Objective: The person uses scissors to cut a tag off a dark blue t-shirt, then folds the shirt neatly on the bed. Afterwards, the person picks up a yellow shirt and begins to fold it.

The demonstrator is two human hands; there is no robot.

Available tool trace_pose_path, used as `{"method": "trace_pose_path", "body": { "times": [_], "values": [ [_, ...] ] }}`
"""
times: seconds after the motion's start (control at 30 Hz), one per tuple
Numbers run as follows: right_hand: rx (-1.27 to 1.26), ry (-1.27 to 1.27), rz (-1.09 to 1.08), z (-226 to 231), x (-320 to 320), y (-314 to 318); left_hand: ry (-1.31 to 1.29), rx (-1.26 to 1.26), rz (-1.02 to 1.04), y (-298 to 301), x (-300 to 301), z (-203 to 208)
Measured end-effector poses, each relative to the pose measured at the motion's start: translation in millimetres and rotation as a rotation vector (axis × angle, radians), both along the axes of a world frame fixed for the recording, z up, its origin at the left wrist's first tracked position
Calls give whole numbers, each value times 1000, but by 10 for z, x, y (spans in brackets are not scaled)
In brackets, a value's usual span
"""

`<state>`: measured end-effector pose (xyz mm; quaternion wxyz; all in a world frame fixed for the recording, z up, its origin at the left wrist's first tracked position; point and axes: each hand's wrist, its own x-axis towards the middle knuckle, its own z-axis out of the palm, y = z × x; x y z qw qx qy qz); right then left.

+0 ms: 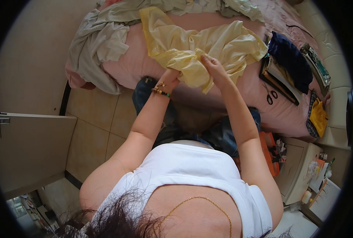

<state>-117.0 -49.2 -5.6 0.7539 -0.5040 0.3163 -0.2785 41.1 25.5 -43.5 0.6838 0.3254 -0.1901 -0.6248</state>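
Note:
A thin, pale yellow cloth [232, 41] with a darker yellow border lies rumpled over the near side of the bed, and its closest folds hang past the edge. My right hand [214, 68] is closed, pinching a gathered part of it between thumb and fingers. My left hand [171, 76] reaches under the near left folds, which cover its fingers, so its grip does not show. Beaded bracelets [160, 90] circle my left wrist. Whether the cloth is a garment I cannot make out.
Grey-white fabric [93, 51] drapes over the bed's left corner. On the pink sheet [248, 97] to the right lie black-handled scissors [270, 95], a dark blue cloth [289, 59] and a yellow item [318, 115]. A nightstand [297, 166] stands at right, a white door [29, 146] at left.

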Motion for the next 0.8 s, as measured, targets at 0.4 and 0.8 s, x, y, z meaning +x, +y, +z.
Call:
{"method": "trace_pose_path", "body": {
  "times": [0.4,0.8],
  "values": [
    [135,-80,-159,-180,-142,-208,313,1,-161,306,349,145],
    [55,-60,-258,-261,-387,-401,-317,78,230,641,1184,431]
  ]
}}
